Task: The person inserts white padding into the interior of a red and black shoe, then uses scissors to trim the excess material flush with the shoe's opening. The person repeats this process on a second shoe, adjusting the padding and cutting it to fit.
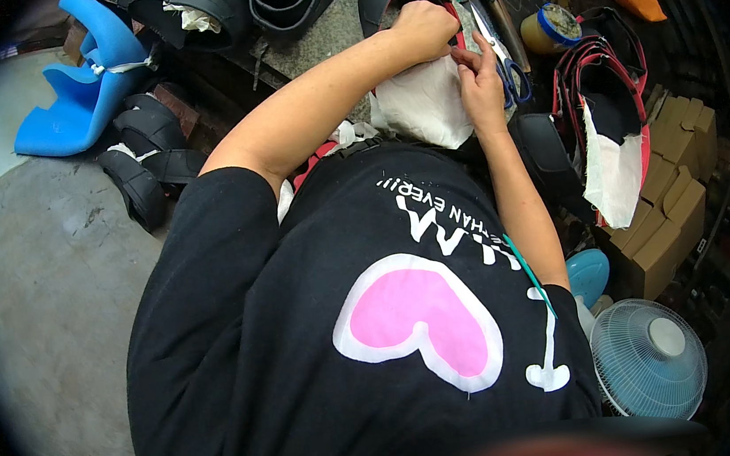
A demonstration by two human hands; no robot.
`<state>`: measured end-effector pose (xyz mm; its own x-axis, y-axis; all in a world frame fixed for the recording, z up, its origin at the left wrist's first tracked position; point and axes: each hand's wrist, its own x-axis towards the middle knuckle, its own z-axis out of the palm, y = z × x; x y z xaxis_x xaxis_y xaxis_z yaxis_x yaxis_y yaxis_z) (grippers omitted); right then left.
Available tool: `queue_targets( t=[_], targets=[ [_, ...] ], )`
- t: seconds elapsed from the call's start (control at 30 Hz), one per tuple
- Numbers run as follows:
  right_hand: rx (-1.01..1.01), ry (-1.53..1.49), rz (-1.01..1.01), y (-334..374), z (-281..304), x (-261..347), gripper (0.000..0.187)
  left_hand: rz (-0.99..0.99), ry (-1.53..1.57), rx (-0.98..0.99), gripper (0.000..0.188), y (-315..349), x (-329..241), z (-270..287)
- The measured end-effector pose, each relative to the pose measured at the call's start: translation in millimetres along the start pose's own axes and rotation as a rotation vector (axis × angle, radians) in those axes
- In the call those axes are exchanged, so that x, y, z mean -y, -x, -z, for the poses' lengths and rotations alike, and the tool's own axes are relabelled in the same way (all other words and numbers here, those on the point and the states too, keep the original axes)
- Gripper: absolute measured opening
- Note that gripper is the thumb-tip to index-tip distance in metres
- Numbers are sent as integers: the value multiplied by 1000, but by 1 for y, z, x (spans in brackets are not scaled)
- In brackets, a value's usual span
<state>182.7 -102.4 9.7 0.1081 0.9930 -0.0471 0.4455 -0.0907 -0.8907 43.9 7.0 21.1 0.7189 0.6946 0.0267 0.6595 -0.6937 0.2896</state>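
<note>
A black curved piece with a red edge (375,0) and a white cloth lining (419,106), much like a shoe upper, lies in front of me on the worktop. My left hand (427,30) is closed in a fist over its red-edged opening; the fingertips are hidden underneath. At its right edge my right hand (481,82) has its thumb and bent fingers on the rim of the lining, with the forefinger stretched out. Just right of that hand lie scissors with blue handles (517,83), beside a hammer (504,25).
A blue-rimmed jar (550,29) stands right of the hammer. Several red-edged black pieces (605,96) are stacked at the right, near cardboard boxes (670,205) and a fan (650,358). Black pieces (191,10) and a bent blue sheet (88,88) are at the far left.
</note>
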Motion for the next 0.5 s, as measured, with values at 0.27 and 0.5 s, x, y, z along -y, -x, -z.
queue_targets(
  t=[0.27,0.5],
  targets=[
    [-14,137,74,0,0,-3,54,38,23,-87,21,-2,9,-15],
    [26,13,-21,-10,-3,-12,53,23,218,-103,19,8,27,-11]
  ],
)
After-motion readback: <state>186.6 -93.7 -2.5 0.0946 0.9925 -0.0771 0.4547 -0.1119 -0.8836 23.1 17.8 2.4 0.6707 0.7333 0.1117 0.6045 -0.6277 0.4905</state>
